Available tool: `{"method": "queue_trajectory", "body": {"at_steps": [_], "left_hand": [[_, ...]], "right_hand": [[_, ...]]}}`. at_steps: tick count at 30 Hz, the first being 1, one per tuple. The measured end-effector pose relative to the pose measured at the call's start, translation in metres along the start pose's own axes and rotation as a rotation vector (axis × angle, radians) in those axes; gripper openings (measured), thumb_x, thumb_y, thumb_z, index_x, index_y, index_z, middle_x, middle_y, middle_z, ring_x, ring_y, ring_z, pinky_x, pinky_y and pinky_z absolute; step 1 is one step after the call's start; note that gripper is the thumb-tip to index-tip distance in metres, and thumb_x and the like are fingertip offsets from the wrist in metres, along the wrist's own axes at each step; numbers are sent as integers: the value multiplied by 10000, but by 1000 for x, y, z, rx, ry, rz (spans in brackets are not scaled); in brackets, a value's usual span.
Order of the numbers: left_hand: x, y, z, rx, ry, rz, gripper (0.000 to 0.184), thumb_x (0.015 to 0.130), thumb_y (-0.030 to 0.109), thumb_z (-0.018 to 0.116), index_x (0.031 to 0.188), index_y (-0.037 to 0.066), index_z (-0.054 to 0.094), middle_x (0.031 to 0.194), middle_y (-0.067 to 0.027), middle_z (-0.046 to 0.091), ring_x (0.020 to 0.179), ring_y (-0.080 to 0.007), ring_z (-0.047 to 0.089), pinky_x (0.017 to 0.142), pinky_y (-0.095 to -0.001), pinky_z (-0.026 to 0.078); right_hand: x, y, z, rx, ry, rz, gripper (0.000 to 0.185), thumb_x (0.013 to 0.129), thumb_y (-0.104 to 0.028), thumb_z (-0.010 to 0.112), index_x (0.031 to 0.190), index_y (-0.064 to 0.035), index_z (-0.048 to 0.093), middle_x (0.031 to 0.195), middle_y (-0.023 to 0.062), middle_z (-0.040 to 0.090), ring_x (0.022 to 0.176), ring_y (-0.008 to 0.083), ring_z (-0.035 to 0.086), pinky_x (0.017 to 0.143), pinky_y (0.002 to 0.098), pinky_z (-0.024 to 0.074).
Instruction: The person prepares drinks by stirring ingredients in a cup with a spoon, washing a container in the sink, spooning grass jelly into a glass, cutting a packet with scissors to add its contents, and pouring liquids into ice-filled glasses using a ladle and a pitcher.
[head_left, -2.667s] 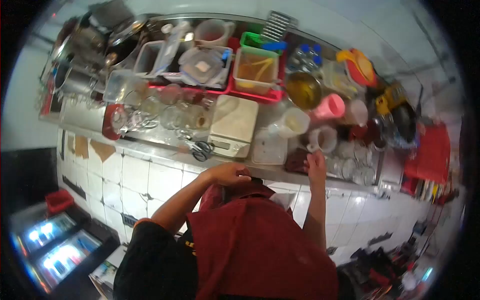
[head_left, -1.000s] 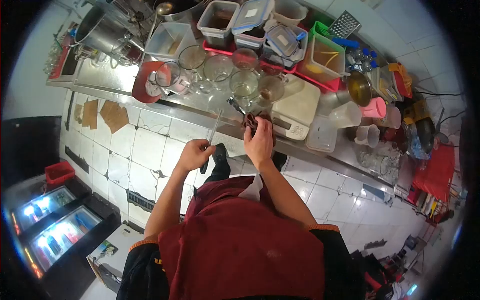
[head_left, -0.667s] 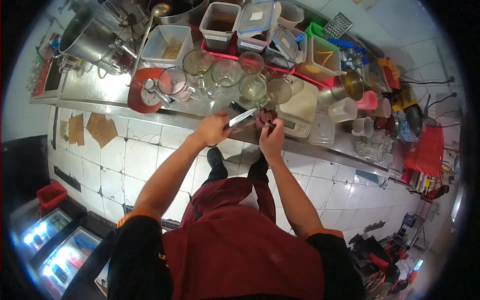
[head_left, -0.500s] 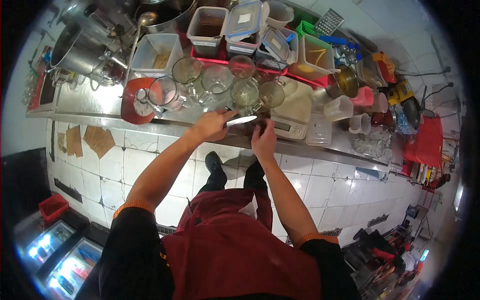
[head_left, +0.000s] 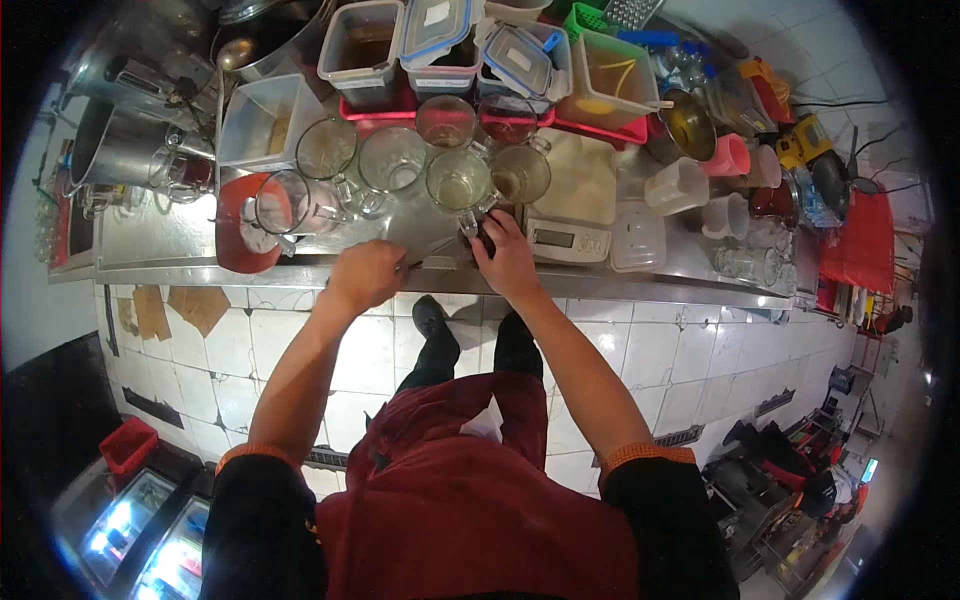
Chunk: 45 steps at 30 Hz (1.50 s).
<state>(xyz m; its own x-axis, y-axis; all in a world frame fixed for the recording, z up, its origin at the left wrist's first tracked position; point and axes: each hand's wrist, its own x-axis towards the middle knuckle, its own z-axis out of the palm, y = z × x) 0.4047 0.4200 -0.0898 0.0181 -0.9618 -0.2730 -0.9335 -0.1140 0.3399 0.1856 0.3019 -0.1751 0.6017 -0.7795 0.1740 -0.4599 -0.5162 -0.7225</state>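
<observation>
a maroon apron fills the lower middle of the frame. beyond it, left of centre, the left hand has its fingers curled round a knife, the blurred blade pointing right above the tabletop. near centre, the right hand bends its fingers over a small dark thing; i can't tell if they pinch it. farther back stand glass mugs, then plastic tubs at upper middle.

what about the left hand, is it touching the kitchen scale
No, the left hand is well left of the kitchen scale, with the right hand between them.
</observation>
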Motion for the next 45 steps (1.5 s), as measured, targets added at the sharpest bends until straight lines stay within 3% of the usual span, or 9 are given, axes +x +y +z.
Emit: {"method": "queue_trajectory", "body": {"at_steps": [3, 6, 18, 30, 33, 36, 38, 42, 45], "left_hand": [[-37, -4, -15, -181, -77, -59, 162, 810, 205, 638, 862, 51, 635, 858, -162, 650, 815, -379, 631, 698, -471, 487], [-70, -13, -7, -506, 2, 54, 184, 775, 111, 679, 757, 6, 530, 798, -149, 540, 741, -371, 564, 651, -441, 445], [-109, 6, 7, -737, -13, -50, 183, 766, 50, 664, 730, -27, 503, 739, -138, 492, 628, -283, 504, 574, -373, 400], [-168, -1, 16, -793, 3, -163, 85, 773, 24, 614, 797, -12, 541, 717, -79, 478, 571, -168, 477, 518, -306, 377], [-196, -9, 20, -790, -11, -254, 79, 784, 25, 607, 793, -8, 536, 695, -75, 470, 568, -163, 464, 518, -306, 376], [-221, -18, 35, -843, 6, -328, 89, 795, 28, 603, 784, 0, 520, 647, -60, 422, 558, -144, 414, 508, -304, 354], [-232, -22, 35, -843, 9, -348, 116, 801, 23, 596, 773, 9, 484, 634, -40, 390, 568, -117, 383, 500, -294, 328], [-265, -36, 51, -1064, 1, -551, 164, 810, 11, 582, 756, 33, 429, 618, -5, 367, 583, -87, 360, 497, -280, 309], [-269, -29, 35, -974, 13, -599, 159, 813, 11, 581, 756, 35, 435, 619, 1, 366, 579, -94, 353, 498, -282, 310]], "right_hand": [[1, -5, 4, -83, -7, -40, 345, 844, -154, 643, 1156, -20, 582, 1229, 198, 527, 1061, 385, 560, 928, 432, 467], [2, -9, 6, -199, 4, -72, 317, 853, -148, 616, 1143, -24, 588, 1248, 198, 515, 1034, 379, 557, 906, 433, 472], [5, -3, 11, -44, -14, -326, 263, 774, -74, 581, 1033, -25, 589, 1152, 194, 618, 931, 373, 597, 860, 451, 491], [-11, -44, 17, -143, -167, -31, 268, 785, -119, 573, 1038, -34, 576, 1105, 149, 636, 923, 346, 643, 785, 441, 529], [-12, -56, 24, -178, -212, 65, 270, 810, -128, 550, 1060, -40, 602, 1193, 159, 623, 917, 352, 652, 788, 442, 536], [-28, -69, 42, -263, -129, 116, 307, 808, -133, 547, 1099, -43, 576, 1226, 184, 602, 920, 356, 658, 797, 434, 541], [-37, -82, 54, -311, -47, 146, 357, 782, -105, 553, 1130, -28, 532, 1302, 204, 545, 856, 361, 672, 700, 435, 562], [-49, -105, 69, -315, -62, 219, 437, 776, -84, 542, 1204, -15, 494, 1300, 242, 533, 864, 371, 674, 720, 430, 562], [-45, -107, 76, -266, 11, 232, 461, 772, -71, 540, 1226, -5, 494, 1309, 254, 524, 878, 367, 677, 722, 429, 566]]}}
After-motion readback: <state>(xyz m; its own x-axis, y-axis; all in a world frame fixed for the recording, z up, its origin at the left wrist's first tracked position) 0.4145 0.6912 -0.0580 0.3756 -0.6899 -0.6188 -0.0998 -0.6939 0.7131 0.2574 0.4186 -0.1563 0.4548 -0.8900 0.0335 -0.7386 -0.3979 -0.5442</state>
